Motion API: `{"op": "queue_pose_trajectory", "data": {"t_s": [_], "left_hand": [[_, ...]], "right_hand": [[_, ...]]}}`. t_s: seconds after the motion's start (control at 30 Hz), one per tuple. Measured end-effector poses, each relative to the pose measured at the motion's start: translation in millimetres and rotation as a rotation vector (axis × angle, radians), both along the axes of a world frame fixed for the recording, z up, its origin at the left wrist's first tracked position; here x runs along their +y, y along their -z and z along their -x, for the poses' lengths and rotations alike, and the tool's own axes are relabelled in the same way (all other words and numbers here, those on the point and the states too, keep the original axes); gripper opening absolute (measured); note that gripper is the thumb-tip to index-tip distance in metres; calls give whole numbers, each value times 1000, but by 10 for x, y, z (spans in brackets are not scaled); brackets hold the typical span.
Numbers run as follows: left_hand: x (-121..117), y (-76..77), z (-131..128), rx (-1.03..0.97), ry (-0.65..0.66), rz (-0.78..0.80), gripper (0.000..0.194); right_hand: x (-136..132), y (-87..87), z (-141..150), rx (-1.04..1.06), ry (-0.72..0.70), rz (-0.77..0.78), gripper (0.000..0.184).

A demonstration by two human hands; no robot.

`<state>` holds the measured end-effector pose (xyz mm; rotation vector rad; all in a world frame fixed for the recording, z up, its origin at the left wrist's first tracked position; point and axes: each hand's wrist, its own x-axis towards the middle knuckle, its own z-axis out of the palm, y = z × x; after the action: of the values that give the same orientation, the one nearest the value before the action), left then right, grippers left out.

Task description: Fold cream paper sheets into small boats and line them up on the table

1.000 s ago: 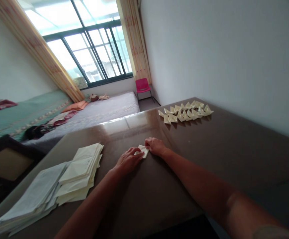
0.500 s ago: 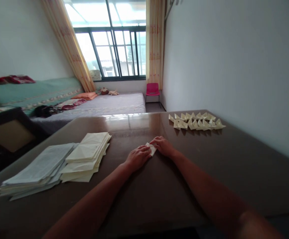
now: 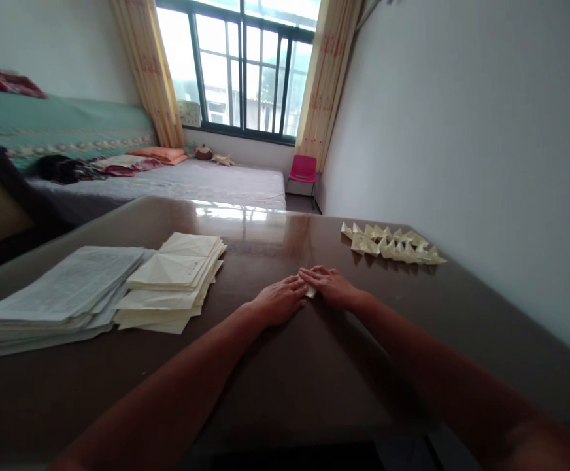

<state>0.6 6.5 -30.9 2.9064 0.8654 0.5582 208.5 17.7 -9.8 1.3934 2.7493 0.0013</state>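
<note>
A small folded piece of cream paper [image 3: 310, 293] lies on the brown table [image 3: 275, 386], mostly covered by my fingers. My left hand [image 3: 281, 301] holds its left side down, the fingers closed together at its edge. From the right, my right hand [image 3: 333, 286] presses on its top, with its fingers reaching over to the left fingertips. Only a small pale corner shows between the two hands. Beyond them at the right stand rows of several folded paper boats [image 3: 387, 245].
On the left lie a stack of creased cream paper sheets [image 3: 167, 269] and a stack of printed grey-white sheets [image 3: 69, 281]. Behind the table are a bed [image 3: 226, 186] and a pink chair [image 3: 303, 169]. A white wall [image 3: 442, 131] runs along the right.
The camera view has tilted and shifted. My right hand has moved left over the folded paper, so its fingers now meet the left fingers and cover more of it.
</note>
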Motion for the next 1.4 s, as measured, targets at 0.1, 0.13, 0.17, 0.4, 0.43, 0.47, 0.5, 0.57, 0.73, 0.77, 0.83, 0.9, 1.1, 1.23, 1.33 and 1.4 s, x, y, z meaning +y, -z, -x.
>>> {"op": "queue_pose_trajectory", "data": {"t_s": [0.1, 0.13, 0.17, 0.4, 0.43, 0.47, 0.5, 0.57, 0.73, 0.77, 0.83, 0.9, 1.1, 1.23, 1.33, 1.4], "left_hand": [[-24, 17, 22, 47, -21, 54, 52], [-21, 23, 28, 48, -23, 68, 53], [-10, 27, 33, 43, -16, 73, 52], [177, -8, 46, -39, -30, 50, 28], [195, -19, 46, -42, -43, 52, 27], [206, -30, 47, -41, -49, 52, 27], [211, -40, 50, -43, -52, 50, 28], [200, -60, 59, -45, -32, 45, 29], [79, -138, 77, -38, 62, 50, 29], [48, -158, 77, -36, 75, 63, 29], [-8, -196, 72, -37, 79, 89, 28], [-51, -226, 63, -37, 60, 105, 27], [-100, -240, 26, -33, -81, 60, 20], [-56, -188, -5, -129, -204, 197, 19], [-11, -137, -26, -175, -321, 316, 20], [7, -111, -35, -206, -378, 321, 23]], "right_hand": [[-72, -35, -23, -100, 13, 5, 59], [-100, -40, -33, -120, 38, 2, 58], [-129, -45, -40, -135, 68, 0, 57], [-207, -118, -50, -136, 98, -61, 48], [-186, -123, -70, -105, 65, -76, 45], [-161, -123, -100, -66, 37, -88, 44], [-132, -119, -140, -17, 13, -97, 42], [-82, -109, -239, 105, -39, -89, 40], [-71, -156, -413, 345, -119, 69, 29], [-86, -175, -413, 371, -119, 96, 31], [-116, -197, -382, 425, -131, 119, 38], [-130, -188, -334, 468, -162, 123, 39], [-47, -71, -321, 569, -240, 230, 19], [-7, -27, -327, 620, -161, 288, 24], [-19, -9, -257, 608, -21, 256, 23], [-38, -8, -191, 567, 68, 221, 21]]}}
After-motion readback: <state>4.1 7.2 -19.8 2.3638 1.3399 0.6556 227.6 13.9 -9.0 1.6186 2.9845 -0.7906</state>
